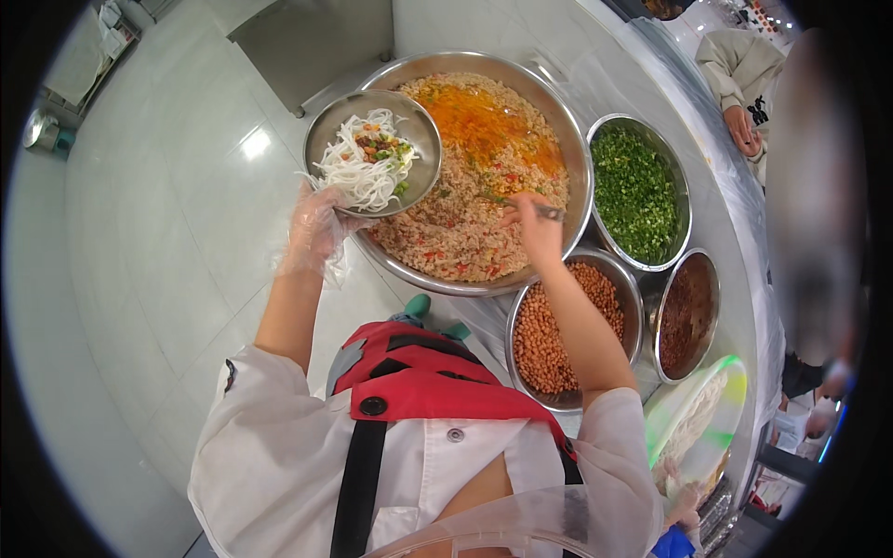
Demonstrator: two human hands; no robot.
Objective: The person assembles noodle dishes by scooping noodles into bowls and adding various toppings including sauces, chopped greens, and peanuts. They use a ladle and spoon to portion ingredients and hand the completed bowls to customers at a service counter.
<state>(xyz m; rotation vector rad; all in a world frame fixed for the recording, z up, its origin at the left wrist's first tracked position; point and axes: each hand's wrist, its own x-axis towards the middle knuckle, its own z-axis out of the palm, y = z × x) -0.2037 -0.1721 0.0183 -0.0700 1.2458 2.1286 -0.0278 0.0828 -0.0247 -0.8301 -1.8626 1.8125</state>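
My left hand (321,223), in a clear plastic glove, grips the rim of a shallow metal bowl (321,126), slightly tilted. In it lie white noodles (358,177) topped with brown and green bits; a few strands hang over the rim. The bowl overlaps the left edge of a large steel basin (572,121) filled with crumbly minced filling (446,223), with orange oil pooled on its far part. Over the basin's right side, my bare right hand (537,228) is closed around a metal-handled utensil (551,213). The utensil's working end is too small to make out.
Right of the basin stand a bowl of chopped greens (637,195), a bowl of brown beans or nuts (558,335) and a dark red sauce bowl (688,316). Nearer is a green-and-white basin (726,377) of noodles, beside another person's gloved hand (686,502). A steel cabinet (316,46) stands beyond.
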